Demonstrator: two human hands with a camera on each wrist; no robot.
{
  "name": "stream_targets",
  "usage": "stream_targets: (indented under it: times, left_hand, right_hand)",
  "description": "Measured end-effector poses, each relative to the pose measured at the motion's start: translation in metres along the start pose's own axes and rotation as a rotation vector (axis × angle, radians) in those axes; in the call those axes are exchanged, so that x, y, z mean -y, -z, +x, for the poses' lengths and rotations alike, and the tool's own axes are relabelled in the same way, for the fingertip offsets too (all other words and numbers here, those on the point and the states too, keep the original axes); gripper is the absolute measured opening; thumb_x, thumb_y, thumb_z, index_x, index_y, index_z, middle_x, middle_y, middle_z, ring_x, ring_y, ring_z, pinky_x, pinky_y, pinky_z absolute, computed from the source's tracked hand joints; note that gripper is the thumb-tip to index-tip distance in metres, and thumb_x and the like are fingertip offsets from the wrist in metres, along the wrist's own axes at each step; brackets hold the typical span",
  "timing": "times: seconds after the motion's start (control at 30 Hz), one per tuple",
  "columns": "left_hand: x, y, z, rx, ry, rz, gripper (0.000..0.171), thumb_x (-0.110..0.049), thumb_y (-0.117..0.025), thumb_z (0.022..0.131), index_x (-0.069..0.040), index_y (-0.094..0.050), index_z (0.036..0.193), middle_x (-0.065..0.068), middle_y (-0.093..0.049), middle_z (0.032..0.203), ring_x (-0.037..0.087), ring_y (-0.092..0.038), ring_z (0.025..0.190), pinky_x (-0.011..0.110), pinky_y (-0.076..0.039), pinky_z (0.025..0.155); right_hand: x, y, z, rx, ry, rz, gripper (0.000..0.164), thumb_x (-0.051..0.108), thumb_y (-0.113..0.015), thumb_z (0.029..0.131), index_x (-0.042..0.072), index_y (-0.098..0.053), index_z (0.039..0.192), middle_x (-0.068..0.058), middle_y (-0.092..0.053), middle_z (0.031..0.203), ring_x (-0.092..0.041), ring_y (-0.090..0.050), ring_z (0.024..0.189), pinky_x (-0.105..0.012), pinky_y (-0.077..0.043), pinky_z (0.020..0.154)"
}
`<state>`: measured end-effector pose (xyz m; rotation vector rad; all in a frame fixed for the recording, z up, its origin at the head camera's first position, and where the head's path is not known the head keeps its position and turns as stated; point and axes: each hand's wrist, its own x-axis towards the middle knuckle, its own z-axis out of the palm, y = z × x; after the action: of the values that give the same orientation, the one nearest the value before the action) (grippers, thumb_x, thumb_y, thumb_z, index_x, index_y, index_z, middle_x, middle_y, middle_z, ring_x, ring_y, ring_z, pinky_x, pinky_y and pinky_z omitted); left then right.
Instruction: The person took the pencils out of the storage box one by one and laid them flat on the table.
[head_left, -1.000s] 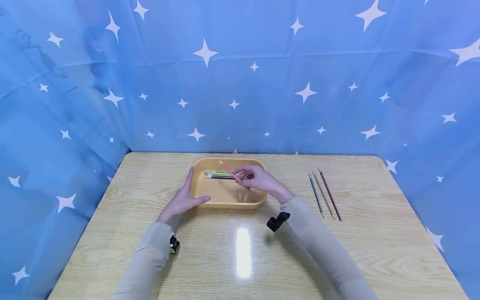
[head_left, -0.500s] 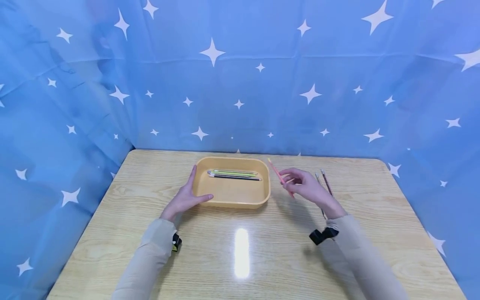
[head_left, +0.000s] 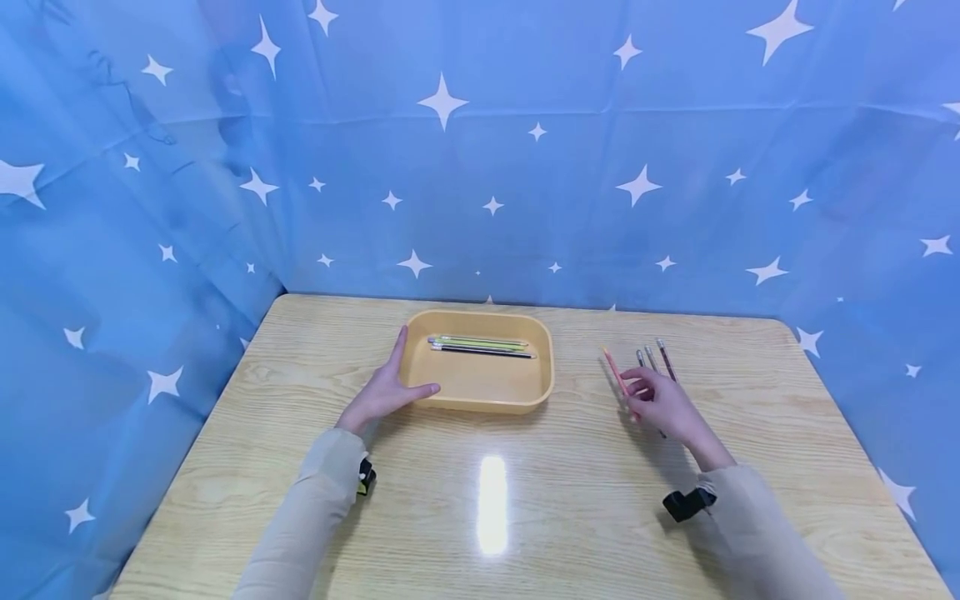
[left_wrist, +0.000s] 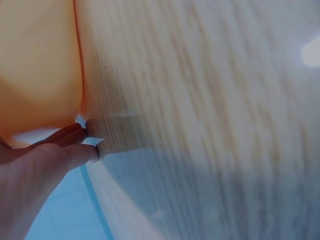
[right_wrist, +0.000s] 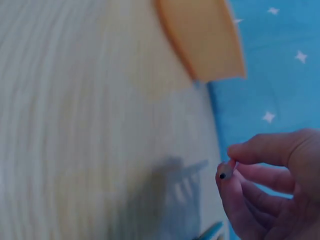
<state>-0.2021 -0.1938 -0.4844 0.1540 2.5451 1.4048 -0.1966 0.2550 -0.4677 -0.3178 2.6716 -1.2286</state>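
My left hand (head_left: 382, 396) rests against the left end of a yellow-orange tray (head_left: 480, 406), fingers straight along its side and thumb over the front rim. Inside the tray lie a few pencils, a black pencil (head_left: 495, 353) in front of yellow-green pencils (head_left: 491, 342). My right hand (head_left: 663, 407) pinches a pink pencil (head_left: 615, 370) between thumb and fingers, to the right of the tray. In the right wrist view the pink pencil's dark-pointed end (right_wrist: 226, 171) faces the camera. Three pencils lie on the table by the right hand, partly hidden behind it: teal (head_left: 641, 358), gold (head_left: 651, 358) and dark red (head_left: 666, 360).
The wood-grain table (head_left: 420, 508) reaches back to a blue curtain (head_left: 517, 233) with white stars. A bright light reflection (head_left: 492, 504) lies on the tabletop in front of the tray.
My right hand has carried the pink pencil from over the tray to the right, down close beside the three pencils on the table. The left hand has stayed at the tray.
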Motion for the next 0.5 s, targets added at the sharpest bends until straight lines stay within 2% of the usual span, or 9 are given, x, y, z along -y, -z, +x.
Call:
stream_targets:
  times: [0.1, 0.23, 0.5]
  left_hand:
    - [-0.001, 0.000, 0.000, 0.002, -0.002, -0.003, 0.120, -0.044, -0.079, 0.079, -0.024, 0.011, 0.155, 0.021, -0.010, 0.158, 0.044, -0.024, 0.138, 0.055, -0.024, 0.110]
    - [-0.001, 0.000, 0.000, 0.004, 0.001, -0.003, 0.119, -0.043, -0.079, 0.079, -0.025, 0.011, 0.155, 0.019, -0.008, 0.159, 0.043, -0.022, 0.139, 0.054, -0.023, 0.111]
    - [-0.001, -0.001, 0.000, 0.003, 0.008, 0.005, 0.119, -0.042, -0.079, 0.079, -0.027, 0.012, 0.155, 0.019, -0.007, 0.159, 0.042, -0.022, 0.139, 0.053, -0.022, 0.111]
  right_hand:
    - [-0.010, -0.001, -0.001, -0.032, -0.013, -0.079, 0.038, -0.003, -0.061, 0.090, -0.012, -0.051, 0.126, -0.020, -0.062, 0.097, -0.027, -0.063, 0.076, -0.030, -0.052, 0.053]
    - [-0.017, 0.000, -0.003, -0.071, -0.016, -0.166, 0.037, -0.001, -0.064, 0.088, -0.012, -0.054, 0.122, -0.019, -0.064, 0.095, -0.032, -0.064, 0.083, -0.031, -0.051, 0.058]
    - [-0.020, 0.001, -0.003, -0.103, -0.029, -0.217, 0.038, 0.004, -0.065, 0.088, -0.012, -0.054, 0.122, -0.021, -0.066, 0.096, -0.037, -0.065, 0.087, -0.036, -0.052, 0.061]
